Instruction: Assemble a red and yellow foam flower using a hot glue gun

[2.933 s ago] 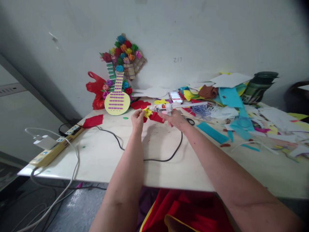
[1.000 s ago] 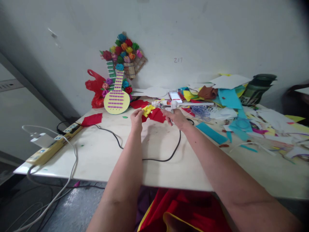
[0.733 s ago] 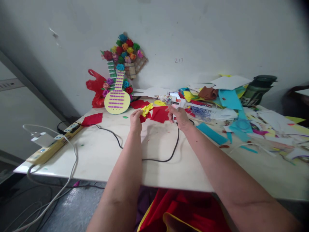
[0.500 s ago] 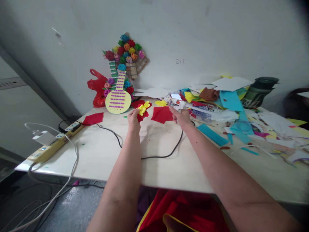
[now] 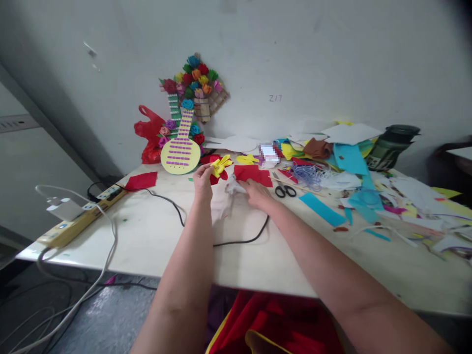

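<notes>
My left hand [image 5: 203,183] pinches a yellow paper flower [image 5: 221,166], with dark red paper behind it, above the middle of the table. To its right, my right hand [image 5: 257,194] has its fingers closed round a white glue gun [image 5: 233,186], which is smeared by motion and points toward the flower. A black cord [image 5: 239,242] runs up to the right wrist. Just beyond the right hand lies red crepe paper [image 5: 252,174]. Black-handled scissors [image 5: 285,191] rest to its right, and a yellow paper piece [image 5: 247,159] lies farther back.
A yellow paper lute [image 5: 180,155] and paper flowers [image 5: 197,76] lean on the wall. At left are a power strip [image 5: 84,216], a red bag [image 5: 150,135] and red paper [image 5: 141,181]. Paper scraps [image 5: 401,191], blue strips [image 5: 322,208] and a dark bottle [image 5: 393,147] fill the right.
My right hand has moved left with the glue gun, close to the flower, and the scissors have come into view. My left hand keeps its pinch on the flower.
</notes>
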{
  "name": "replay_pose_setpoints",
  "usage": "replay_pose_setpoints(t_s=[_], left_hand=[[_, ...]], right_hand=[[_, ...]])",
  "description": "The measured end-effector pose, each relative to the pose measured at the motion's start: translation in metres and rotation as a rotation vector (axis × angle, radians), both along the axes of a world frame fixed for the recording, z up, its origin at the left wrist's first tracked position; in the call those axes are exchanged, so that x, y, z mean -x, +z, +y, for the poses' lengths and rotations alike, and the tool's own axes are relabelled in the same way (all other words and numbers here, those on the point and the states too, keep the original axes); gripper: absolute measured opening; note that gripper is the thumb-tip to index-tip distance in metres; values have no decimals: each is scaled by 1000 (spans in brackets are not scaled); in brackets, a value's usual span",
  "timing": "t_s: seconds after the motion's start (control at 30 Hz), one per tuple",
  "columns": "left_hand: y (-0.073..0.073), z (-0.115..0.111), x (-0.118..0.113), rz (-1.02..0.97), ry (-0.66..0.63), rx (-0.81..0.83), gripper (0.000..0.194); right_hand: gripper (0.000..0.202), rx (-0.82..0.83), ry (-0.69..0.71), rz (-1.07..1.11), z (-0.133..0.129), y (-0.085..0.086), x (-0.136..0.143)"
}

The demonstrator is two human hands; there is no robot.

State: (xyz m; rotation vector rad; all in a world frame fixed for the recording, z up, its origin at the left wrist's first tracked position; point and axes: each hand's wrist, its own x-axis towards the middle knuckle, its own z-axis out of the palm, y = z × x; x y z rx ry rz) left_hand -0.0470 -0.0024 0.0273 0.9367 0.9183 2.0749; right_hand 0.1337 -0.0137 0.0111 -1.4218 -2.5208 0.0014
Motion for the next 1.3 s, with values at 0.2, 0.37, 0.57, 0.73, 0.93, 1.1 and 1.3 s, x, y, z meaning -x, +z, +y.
replay_pose_setpoints(t_s=[0.2, 0.37, 0.57, 0.73, 0.93, 1.1, 1.3], left_hand=[[2, -7, -11, 184, -74, 14, 16], [1, -9, -15, 301, -138, 17, 17], [-1, -11, -22, 438, -221, 86, 24], [0, -14, -29, 523, -244, 114, 24], [1, -16, -33, 570, -275, 126, 25], [0, -15, -34, 596, -269, 119, 25], [-3, -14, -35, 615, -278, 122, 24]], right_hand=[[52, -61, 94, -5, 2, -3, 4], [37, -83, -12, 264, 8, 5, -12], [15, -295, 6, 896, 14, 15, -25], [9, -265, 70, 990, 10, 20, -17], [9, -175, 18, 1001, 9, 19, -13], [9, -119, -23, 1051, 10, 19, -14], [8, -72, 11, 1064, 11, 19, -13]])
